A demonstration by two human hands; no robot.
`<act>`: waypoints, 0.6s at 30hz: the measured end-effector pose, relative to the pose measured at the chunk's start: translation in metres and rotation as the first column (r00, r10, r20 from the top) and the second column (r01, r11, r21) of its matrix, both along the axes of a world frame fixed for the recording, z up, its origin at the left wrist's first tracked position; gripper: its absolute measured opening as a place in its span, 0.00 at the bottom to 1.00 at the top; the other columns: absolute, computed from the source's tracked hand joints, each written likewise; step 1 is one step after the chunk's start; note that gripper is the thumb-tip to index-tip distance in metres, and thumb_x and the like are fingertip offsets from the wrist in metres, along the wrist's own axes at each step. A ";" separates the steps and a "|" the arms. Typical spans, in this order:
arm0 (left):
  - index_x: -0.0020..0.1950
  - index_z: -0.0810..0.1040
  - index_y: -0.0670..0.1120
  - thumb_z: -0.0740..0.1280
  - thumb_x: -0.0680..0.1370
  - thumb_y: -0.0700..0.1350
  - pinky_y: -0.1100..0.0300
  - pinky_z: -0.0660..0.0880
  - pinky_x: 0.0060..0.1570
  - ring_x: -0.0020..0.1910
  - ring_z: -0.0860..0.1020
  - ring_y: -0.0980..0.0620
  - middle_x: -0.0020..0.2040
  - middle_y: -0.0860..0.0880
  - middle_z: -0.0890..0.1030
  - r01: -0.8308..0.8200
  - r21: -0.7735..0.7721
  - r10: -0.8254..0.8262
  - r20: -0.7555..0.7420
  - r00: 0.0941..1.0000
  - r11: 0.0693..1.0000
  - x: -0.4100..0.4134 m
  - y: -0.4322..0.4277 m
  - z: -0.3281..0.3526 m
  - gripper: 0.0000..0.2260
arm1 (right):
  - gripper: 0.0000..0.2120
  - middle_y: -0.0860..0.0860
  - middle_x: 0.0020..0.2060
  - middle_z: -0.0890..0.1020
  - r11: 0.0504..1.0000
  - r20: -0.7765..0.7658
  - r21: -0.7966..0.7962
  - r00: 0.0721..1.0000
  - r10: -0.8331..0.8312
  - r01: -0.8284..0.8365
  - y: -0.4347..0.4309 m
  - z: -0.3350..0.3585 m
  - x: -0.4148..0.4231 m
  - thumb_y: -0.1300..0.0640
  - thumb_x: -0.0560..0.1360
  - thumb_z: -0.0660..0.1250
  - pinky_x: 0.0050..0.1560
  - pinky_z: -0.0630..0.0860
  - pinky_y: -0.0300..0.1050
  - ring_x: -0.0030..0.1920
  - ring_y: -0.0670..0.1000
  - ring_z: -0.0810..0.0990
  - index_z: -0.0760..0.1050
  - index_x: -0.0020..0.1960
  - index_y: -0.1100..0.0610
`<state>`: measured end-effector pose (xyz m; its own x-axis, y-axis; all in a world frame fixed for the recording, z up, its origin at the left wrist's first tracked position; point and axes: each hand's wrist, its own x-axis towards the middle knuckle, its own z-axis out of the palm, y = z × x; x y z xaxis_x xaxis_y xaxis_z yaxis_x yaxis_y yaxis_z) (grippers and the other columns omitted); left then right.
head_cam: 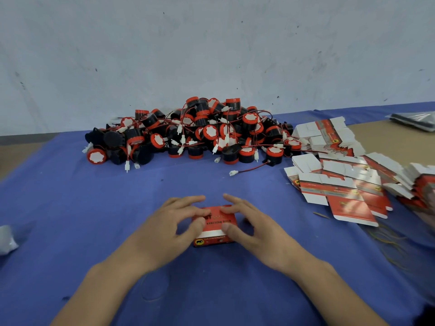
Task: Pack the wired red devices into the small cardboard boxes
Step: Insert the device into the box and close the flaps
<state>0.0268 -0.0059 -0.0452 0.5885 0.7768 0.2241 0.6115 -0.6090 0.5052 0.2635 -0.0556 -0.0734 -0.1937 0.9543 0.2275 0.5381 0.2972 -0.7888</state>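
We have the small red cardboard box [215, 231] lying broad face up on the blue cloth [94, 208] squarely between our left hand [174, 223] and right hand [250, 228], both equally near, their spread fingers and thumbs pressing its top, while the heap of wired red-and-black round devices [200, 134] lies well beyond.

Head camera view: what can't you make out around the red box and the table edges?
Red box contents: its walls, plus the left hand and right hand resting on it, hide them.
Box lettering: blurred.
Flattened boxes: head view's right edge cuts them off.
Pale object: left edge crops it.
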 end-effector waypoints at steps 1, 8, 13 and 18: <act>0.65 0.73 0.68 0.57 0.77 0.66 0.74 0.61 0.61 0.68 0.57 0.76 0.67 0.77 0.65 0.006 0.042 -0.004 -0.041 0.999 0.999 0.000 -0.002 -0.002 0.17 | 0.26 0.23 0.70 0.63 1.000 0.031 0.009 1.000 -0.003 0.003 0.000 0.000 0.000 0.27 0.73 0.59 0.60 0.68 0.26 0.68 0.29 0.65 0.69 0.68 0.35; 0.73 0.68 0.63 0.53 0.74 0.70 0.81 0.51 0.63 0.65 0.58 0.76 0.71 0.72 0.61 0.023 0.156 -0.005 -0.115 0.993 0.988 -0.001 -0.008 -0.009 0.29 | 0.19 0.27 0.69 0.66 0.993 0.187 0.114 0.982 -0.013 -0.009 0.001 0.002 -0.001 0.32 0.75 0.60 0.63 0.72 0.34 0.66 0.33 0.71 0.68 0.66 0.30; 0.73 0.70 0.59 0.51 0.76 0.68 0.81 0.53 0.63 0.66 0.59 0.74 0.70 0.70 0.64 -0.005 0.166 0.015 -0.061 0.998 0.986 0.001 -0.009 -0.010 0.29 | 0.19 0.29 0.67 0.69 0.994 0.119 0.104 0.992 -0.028 0.015 0.002 0.002 -0.003 0.31 0.76 0.56 0.62 0.75 0.39 0.64 0.36 0.74 0.70 0.65 0.31; 0.72 0.71 0.61 0.52 0.78 0.65 0.73 0.63 0.65 0.69 0.64 0.70 0.70 0.67 0.70 -0.008 0.092 0.005 0.032 0.999 0.996 0.002 -0.008 -0.013 0.24 | 0.16 0.31 0.65 0.72 0.992 0.101 0.113 0.993 -0.062 0.051 0.002 0.003 -0.007 0.32 0.77 0.55 0.59 0.77 0.42 0.60 0.37 0.77 0.70 0.63 0.31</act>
<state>0.0291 -0.0138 -0.0578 0.5746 0.7560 0.3135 0.6002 -0.6497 0.4666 0.2560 -0.0534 -0.0706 -0.1682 0.9347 0.3131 0.6338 0.3458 -0.6919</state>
